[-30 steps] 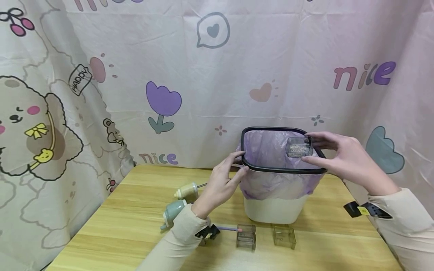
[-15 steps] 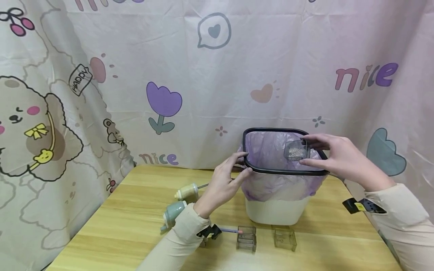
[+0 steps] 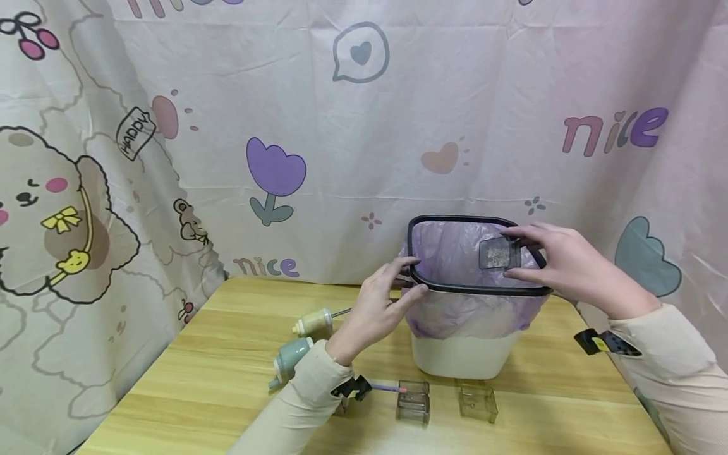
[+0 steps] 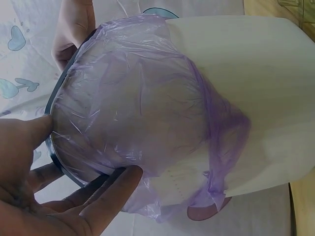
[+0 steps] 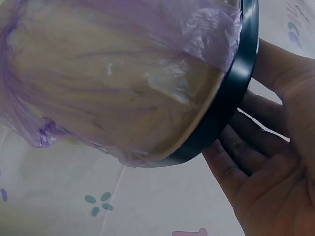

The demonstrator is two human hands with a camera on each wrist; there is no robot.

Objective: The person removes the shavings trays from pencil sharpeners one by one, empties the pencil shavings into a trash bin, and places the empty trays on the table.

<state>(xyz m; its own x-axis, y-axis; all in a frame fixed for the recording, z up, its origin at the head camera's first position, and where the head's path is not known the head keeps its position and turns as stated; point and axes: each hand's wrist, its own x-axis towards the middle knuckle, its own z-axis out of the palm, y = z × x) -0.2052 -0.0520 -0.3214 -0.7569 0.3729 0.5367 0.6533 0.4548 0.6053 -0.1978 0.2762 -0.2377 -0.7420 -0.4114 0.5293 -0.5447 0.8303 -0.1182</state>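
Note:
A white trash can (image 3: 463, 357) with a black rim stands on the table. A purple plastic bag (image 3: 449, 249) lines it and hangs over its outside. My left hand (image 3: 375, 309) grips the can's left front corner. In the left wrist view, its thumb touches the rim and its fingers lie along the bag. Over the can's mouth, my right hand (image 3: 560, 259) pinches a small clear box (image 3: 498, 254) with pale bits inside, tipped toward the head camera. The right wrist view shows the fingers beyond the black rim (image 5: 241, 73); the box is hidden there.
On the wooden table (image 3: 199, 373), a yellow bottle-shaped thing (image 3: 315, 322) and a teal one (image 3: 291, 355) lie left of my left forearm. In front of the can are two clear boxes (image 3: 413, 402) (image 3: 478, 402) and a purple stick with a pink end (image 3: 387, 387). A printed curtain hangs behind.
The small clear box has shifted slightly left and down within the can's mouth and turned in my right hand. My left hand keeps its grip on the can, which has barely moved.

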